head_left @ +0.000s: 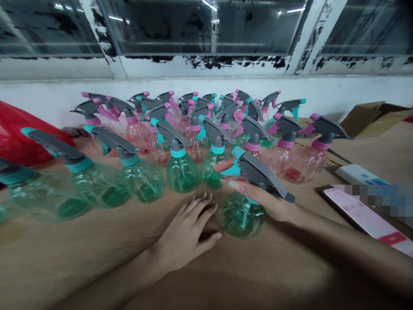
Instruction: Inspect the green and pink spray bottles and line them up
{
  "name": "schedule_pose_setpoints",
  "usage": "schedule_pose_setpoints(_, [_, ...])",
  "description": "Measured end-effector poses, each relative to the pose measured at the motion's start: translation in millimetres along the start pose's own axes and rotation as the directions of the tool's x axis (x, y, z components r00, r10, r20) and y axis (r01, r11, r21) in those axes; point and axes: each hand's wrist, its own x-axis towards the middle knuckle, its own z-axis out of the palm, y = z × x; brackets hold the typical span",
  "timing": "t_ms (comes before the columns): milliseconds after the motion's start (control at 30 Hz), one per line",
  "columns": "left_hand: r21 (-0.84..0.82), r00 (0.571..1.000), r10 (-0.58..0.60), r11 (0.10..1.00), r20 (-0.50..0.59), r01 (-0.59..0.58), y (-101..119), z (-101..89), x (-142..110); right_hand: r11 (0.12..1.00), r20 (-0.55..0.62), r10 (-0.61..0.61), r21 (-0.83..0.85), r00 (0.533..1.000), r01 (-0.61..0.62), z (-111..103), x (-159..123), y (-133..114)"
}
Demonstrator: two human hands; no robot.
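My right hand [263, 198] is around the neck of a green spray bottle [240, 217] with a grey head and turquoise trigger. Its fingers pass behind the trigger, and the head hides part of the hand. The bottle stands at the front, just right of my left hand [190, 226]. That hand lies on the wooden table [97, 254] with its fingers stretched out, holding nothing. Beyond its fingertips stands another green spray bottle [182, 172], and a similar green bottle [211, 168] is to the right of that one.
Several green bottles [142, 181] line the left. Pink spray bottles [305, 161] and mixed ones stand behind, toward the white wall [48, 92]. A red bag [26, 137] is far left. At right lie a lit phone [364, 215], a white box [359, 174] and a cardboard box [371, 120].
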Motion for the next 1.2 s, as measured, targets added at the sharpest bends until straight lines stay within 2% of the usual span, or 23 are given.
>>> schedule_pose_setpoints(733, [0.014,1.000,-0.006,1.000,0.028,0.006,0.5,-0.2,0.5,1.000,0.010,-0.006,0.006,1.000,0.006,0.7,0.2,1.2])
schedule_pose_setpoints(1200, [0.014,1.000,0.006,1.000,0.002,-0.007,1.3,-1.1,0.3,1.000,0.036,-0.027,0.004,0.999,0.027,1.2,1.0,3.3])
